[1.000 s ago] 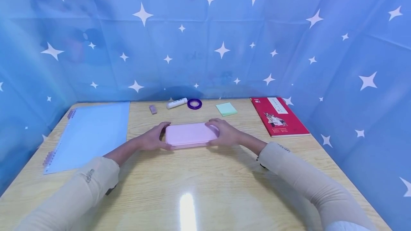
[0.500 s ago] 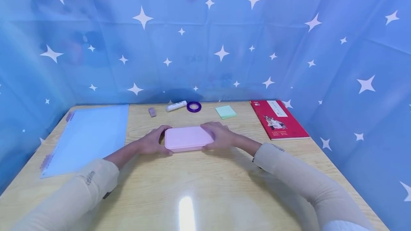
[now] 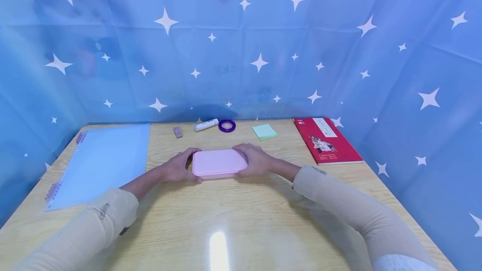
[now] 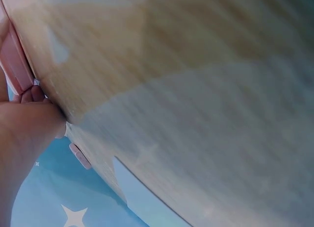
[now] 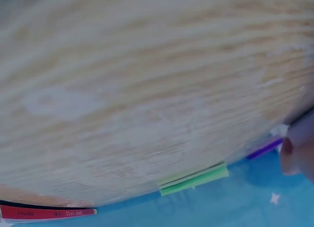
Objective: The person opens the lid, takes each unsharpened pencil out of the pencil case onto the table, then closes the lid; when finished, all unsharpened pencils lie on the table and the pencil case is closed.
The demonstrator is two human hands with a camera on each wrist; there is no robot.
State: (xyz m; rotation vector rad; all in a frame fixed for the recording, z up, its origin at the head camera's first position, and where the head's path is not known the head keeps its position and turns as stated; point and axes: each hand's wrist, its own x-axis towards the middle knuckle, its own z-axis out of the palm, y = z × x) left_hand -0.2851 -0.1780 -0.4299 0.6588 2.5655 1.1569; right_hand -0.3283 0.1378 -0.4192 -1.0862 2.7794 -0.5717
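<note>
Blue starred curtain (image 3: pixel 211 3) behind, pale wood table (image 3: pixel 263 221) below. From my station I read left hand (image 3: pixel 178 167) and right hand (image 3: pixel 256 161) each curled round one end of the pink case (image 3: pixel 218 163), nearer me than the purple ring (image 3: pixel 227 130). I'd match pressure at both ends, top level.

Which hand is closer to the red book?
Right. The right hand holds the right end of the pink case, left of the red book; the left hand holds the case's left end, farther away.
</note>
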